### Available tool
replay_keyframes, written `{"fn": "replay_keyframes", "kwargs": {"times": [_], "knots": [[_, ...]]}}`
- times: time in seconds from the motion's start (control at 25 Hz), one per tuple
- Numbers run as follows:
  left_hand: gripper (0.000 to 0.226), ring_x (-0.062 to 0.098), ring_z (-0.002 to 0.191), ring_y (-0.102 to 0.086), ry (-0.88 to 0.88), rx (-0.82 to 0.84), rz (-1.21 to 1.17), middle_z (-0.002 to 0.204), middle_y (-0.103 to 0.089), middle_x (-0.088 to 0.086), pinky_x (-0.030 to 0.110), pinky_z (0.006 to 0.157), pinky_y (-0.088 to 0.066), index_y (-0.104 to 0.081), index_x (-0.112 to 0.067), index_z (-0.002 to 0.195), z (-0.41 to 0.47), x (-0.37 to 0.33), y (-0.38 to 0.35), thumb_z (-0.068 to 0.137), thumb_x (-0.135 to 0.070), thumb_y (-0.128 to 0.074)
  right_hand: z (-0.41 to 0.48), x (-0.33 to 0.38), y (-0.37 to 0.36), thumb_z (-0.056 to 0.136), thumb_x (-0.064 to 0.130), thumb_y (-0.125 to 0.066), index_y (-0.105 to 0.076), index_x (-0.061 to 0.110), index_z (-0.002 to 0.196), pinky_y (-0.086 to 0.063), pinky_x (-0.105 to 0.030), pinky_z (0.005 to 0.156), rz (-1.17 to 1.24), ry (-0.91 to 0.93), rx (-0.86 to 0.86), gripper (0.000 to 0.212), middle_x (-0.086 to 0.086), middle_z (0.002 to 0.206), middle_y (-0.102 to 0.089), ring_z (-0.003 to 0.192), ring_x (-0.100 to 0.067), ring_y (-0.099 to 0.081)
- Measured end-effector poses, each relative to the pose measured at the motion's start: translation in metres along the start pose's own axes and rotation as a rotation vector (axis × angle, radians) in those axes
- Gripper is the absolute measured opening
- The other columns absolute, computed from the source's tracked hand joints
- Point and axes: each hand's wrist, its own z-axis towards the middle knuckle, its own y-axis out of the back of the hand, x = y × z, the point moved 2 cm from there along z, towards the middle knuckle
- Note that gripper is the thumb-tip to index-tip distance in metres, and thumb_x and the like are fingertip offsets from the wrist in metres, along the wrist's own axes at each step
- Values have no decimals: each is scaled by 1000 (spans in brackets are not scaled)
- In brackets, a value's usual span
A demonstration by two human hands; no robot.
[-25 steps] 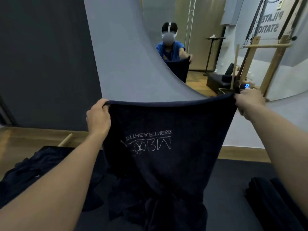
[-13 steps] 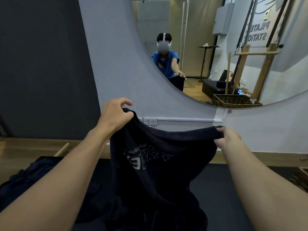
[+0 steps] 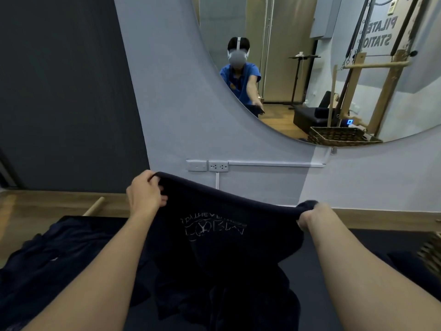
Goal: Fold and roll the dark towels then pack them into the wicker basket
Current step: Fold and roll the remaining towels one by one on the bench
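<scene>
Round the towel [image 3: 229, 249], left fingers [image 3: 149, 177] and right fingers [image 3: 305, 218] apparently curl.

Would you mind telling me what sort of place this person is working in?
Probably a Pilates studio: the large curved mirror reflects wall lettering that seems to read Pilates Station, reversed and cut off, and a wooden exercise frame standing in the room.
</scene>
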Motion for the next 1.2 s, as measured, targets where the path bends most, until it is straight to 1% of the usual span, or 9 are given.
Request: {"fn": "replay_keyframes", "kwargs": {"times": [0.08,0.28,0.44,0.56,0.64,0.76,0.88,1.08,1.2], "knots": [[20,25,82,-72,208,-14,-415,97,-70,13,39,78,-61,-63,-19,82,8,13,-9,99,-11,-54,-26,4,-8,81,38,-75,-57,4,86,-56,-43,85,250,-137,164,39,-13,71,-55,60,-34,-52],[8,20,81,-71,577,-178,-873,94,-72,9,37,82,-60,-65,-9,79,22,24,-14,85,-10,-70,-41,-20,5,103,19,-49,-58,-3,110,-45,-33,28,-484,-203,95,25,-21,61,-66,44,-32,-64],[35,32,97,-68,991,-61,-788,102,-68,17,49,78,-59,-62,2,106,11,36,6,77,-7,-80,-73,-48,52,106,18,-41,-51,5,134,-52,-37,67,-445,-373,-114,33,-14,127,-61,84,-31,-60],[31,36,111,-54,1293,7,-815,107,-57,20,48,108,-41,-53,-1,118,-22,12,22,91,-13,-65,-112,-36,68,104,25,-45,-53,4,131,-52,-43,55,-360,-504,-156,35,-13,133,-58,92,-31,-61],[34,34,119,-51,1361,-21,-820,123,-56,13,46,111,-38,-55,-6,122,-46,-23,33,90,-13,-64,-153,-6,64,98,37,-57,-52,-1,133,-53,-40,72,-272,-585,-102,52,-18,134,-57,119,-29,-58],[48,36,133,-44,1377,-55,-847,140,-51,12,48,114,-33,-52,-10,134,-64,-100,49,90,-20,-69,-225,59,43,92,40,-63,-57,1,128,-52,-36,78,-196,-621,48,53,-16,130,-61,123,-25,-56],[29,34,120,-55,1286,-98,-938,128,-59,15,46,100,-44,-57,-4,122,-64,-190,67,96,-16,-62,-271,133,24,94,35,-61,-63,7,103,-56,-41,45,-90,-520,106,29,-16,93,-68,87,-33,-61],[8,34,102,-55,962,-101,-1164,103,-57,14,51,106,-35,-55,-4,95,-45,-361,102,97,-6,-48,-345,269,-2,92,26,-63,-62,11,100,-51,-39,69,235,-200,134,17,-10,94,-64,83,-26,-60],[4,34,105,-56,813,1,-1148,109,-59,14,52,100,-39,-55,-5,97,-27,-434,105,94,-7,-54,-371,317,-19,85,31,-72,-59,10,119,-48,-46,94,300,-175,214,42,-18,119,-62,98,-36,-59]]}}
